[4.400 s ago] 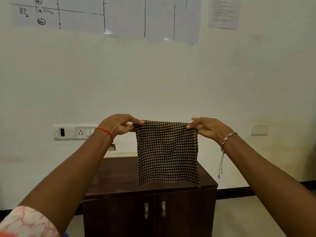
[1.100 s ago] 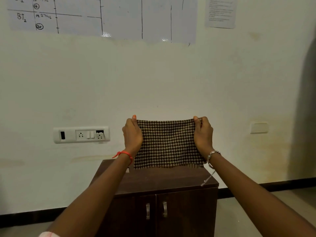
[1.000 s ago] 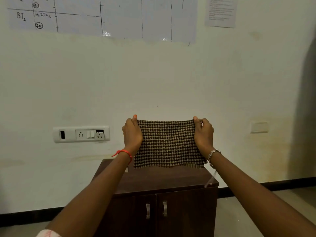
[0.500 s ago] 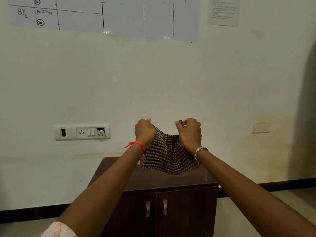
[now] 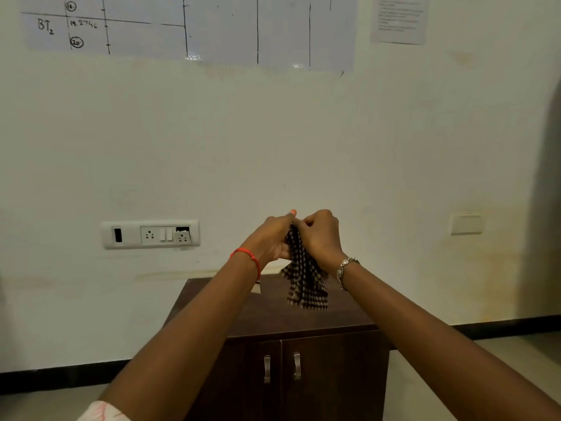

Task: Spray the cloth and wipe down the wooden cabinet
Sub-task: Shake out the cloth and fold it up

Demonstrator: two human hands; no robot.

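Observation:
A brown-and-cream houndstooth cloth hangs folded together, pinched at its top between both my hands. My left hand, with a red thread at the wrist, and my right hand, with a silver bracelet, meet above the cloth, held in the air over the dark wooden cabinet. The cabinet stands against the wall and has two doors with metal handles. No spray bottle is in view.
A white switch and socket plate is on the wall to the left, a small blank plate to the right. Paper charts hang high on the wall. A black skirting runs along the floor.
The cloth was held spread wide between my hands, first full length, then halved. My hands have come together, and the cloth now hangs as a narrow folded strip.

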